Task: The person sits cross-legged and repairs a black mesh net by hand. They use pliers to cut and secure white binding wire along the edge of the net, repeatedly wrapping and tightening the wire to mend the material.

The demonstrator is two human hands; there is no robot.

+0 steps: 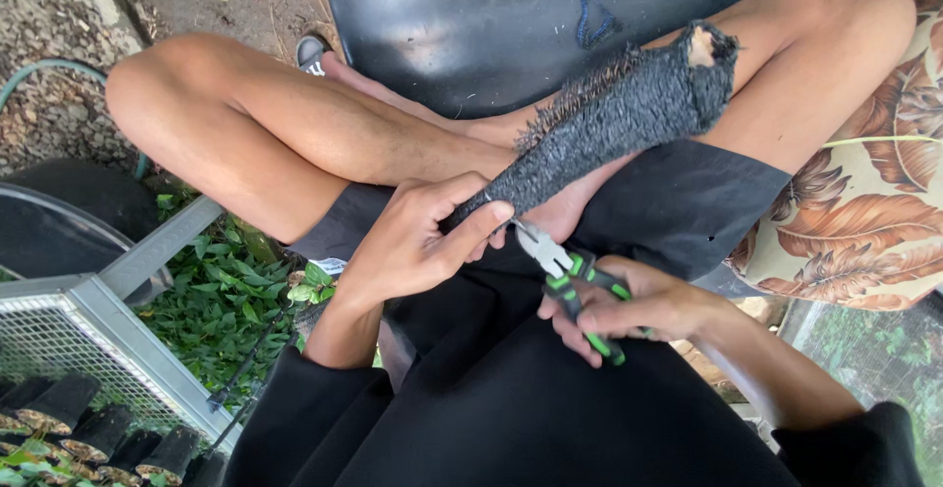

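One head-worn camera looks steeply down, close over the seated person's lap (550, 389) and crossed legs (295, 134).

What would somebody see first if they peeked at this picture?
Probably the rolled strip of black netting stretching across the middle, frayed at its far end over the person's knee. The left hand pinches its near end, and just right of that the right hand holds black-and-green pliers, their tip at the netting. Bottom left, small black pots sit in rows beside a wire-mesh frame.
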